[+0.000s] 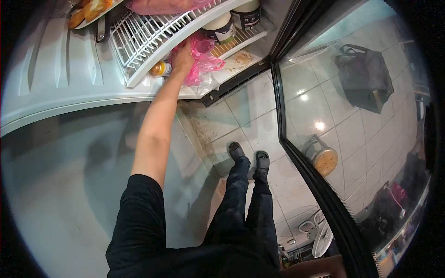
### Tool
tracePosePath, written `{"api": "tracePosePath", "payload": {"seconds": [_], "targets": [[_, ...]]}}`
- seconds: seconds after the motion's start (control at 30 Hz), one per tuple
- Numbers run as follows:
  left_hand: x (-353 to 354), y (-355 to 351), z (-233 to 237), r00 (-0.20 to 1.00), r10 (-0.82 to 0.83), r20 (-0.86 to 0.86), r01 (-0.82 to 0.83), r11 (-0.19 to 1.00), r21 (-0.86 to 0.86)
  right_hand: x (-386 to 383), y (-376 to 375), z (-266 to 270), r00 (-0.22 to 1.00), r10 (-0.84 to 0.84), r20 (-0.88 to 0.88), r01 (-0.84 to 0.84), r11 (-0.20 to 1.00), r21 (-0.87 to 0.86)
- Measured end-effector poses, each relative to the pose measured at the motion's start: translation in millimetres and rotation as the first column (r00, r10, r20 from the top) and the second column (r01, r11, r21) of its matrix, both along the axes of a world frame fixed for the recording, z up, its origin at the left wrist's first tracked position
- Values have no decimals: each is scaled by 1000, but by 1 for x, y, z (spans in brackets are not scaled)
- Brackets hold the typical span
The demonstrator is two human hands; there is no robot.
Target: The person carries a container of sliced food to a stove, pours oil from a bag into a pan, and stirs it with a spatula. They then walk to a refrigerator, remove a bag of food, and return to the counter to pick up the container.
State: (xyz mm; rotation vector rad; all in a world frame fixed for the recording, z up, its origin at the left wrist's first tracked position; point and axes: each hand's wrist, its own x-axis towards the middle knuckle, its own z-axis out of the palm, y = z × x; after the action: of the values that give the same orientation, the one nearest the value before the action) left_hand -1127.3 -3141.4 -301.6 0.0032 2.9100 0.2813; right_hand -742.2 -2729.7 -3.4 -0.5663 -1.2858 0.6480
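Note:
My left hand reaches into the bottom of an open fridge, its fingers closed on a crumpled pink plastic bag. The fingertips are partly hidden by the bag. Against the hand's left side lies a jar with orange contents. Clear plastic hangs at the bag's lower end. Above the hand is a white wire shelf. My right forearm shows at the bottom edge beside the door frame; the right hand itself is out of sight.
White tubs stand right of the bag. A pink package and a plate of food sit higher up. The open glass door spans the right side. Through it show a dark bag, a stool and a fan.

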Motion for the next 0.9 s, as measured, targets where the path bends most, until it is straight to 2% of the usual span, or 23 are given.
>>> {"api": "tracePosePath", "payload": {"seconds": [0.07,0.1,0.17,0.27,0.3,0.33,0.4,0.47,0.53,0.6,0.67,0.73,0.8,0.87,0.9], "targets": [[4,-3,-9,951,-88,-297,64,994,-89,1,3,2,1000,-7,-19,7,1000,-2],[11,9,14,950,-87,-301,63,994,-90,2,4,3,1000,-9,-26,9,1000,-2],[30,37,53,991,82,-104,-85,996,-25,6,6,9,999,-11,-33,11,1000,2],[43,46,61,991,83,-108,-85,996,-13,17,9,16,1000,-2,-30,2,1000,5],[50,48,63,983,62,-174,-70,997,-40,22,10,20,1000,7,-22,-6,1000,6],[61,48,66,983,76,-167,-84,996,-39,25,12,23,1000,18,-18,-18,1000,8],[80,49,75,901,-40,-432,26,999,-40,32,16,34,999,41,-18,-41,999,14],[121,67,104,868,16,-497,-27,999,-17,36,20,46,997,68,-42,-68,998,16],[167,75,112,757,12,-653,254,916,312,38,21,66,991,100,-85,-98,995,27],[237,91,129,816,27,-577,218,911,351,46,39,65,991,116,-67,-110,990,84],[306,97,131,874,78,-480,219,818,532,33,33,69,994,99,-39,-94,988,125],[377,104,145,920,161,-356,93,795,600,41,33,70,994,107,-14,-106,992,66],[436,106,167,955,214,-206,-27,753,658,42,43,64,962,272,1,-271,959,81],[481,108,189,947,263,-186,-69,731,679,42,47,57,943,328,53,-332,930,156],[497,108,199,944,291,-152,-107,710,696,48,50,57,922,381,74,-385,921,60]]}}
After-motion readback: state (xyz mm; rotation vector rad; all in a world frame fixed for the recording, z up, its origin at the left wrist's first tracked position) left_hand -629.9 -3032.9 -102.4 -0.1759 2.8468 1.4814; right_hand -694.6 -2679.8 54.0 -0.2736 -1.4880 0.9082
